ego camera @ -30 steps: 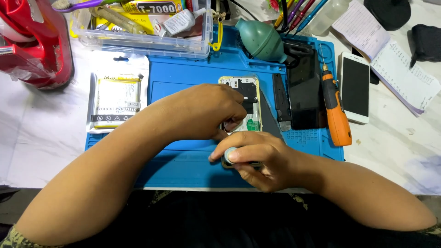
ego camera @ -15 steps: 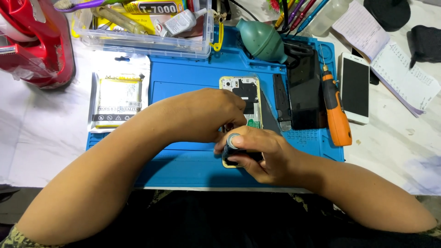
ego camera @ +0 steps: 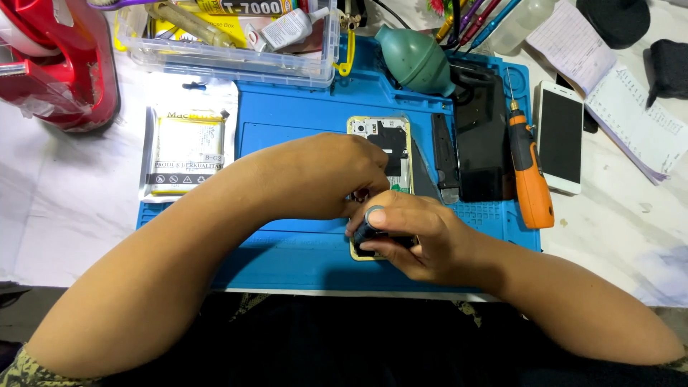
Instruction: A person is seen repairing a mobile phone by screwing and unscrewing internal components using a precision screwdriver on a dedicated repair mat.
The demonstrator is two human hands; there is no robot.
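Opened phone (ego camera: 390, 154) on blue mat (ego camera: 301, 122), long axis 12-to-6 o'clock, top end toward 12. Left hand (ego camera: 326, 175) rests on its middle, grip hidden. Right hand (ego camera: 408, 233), at 6, closed round a dark tool (ego camera: 365, 228).

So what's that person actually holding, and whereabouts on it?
The right hand grips a small dark tool around its handle, thumb on top. The left hand rests on the opened phone, steadying it.

1. The left hand (ego camera: 326, 175) rests on an opened phone (ego camera: 383, 147) on a blue mat (ego camera: 301, 118).
2. The right hand (ego camera: 412, 240) grips a dark tool (ego camera: 367, 228) at the phone's lower end.
3. An orange screwdriver (ego camera: 529, 168) lies to the right, on the mat.
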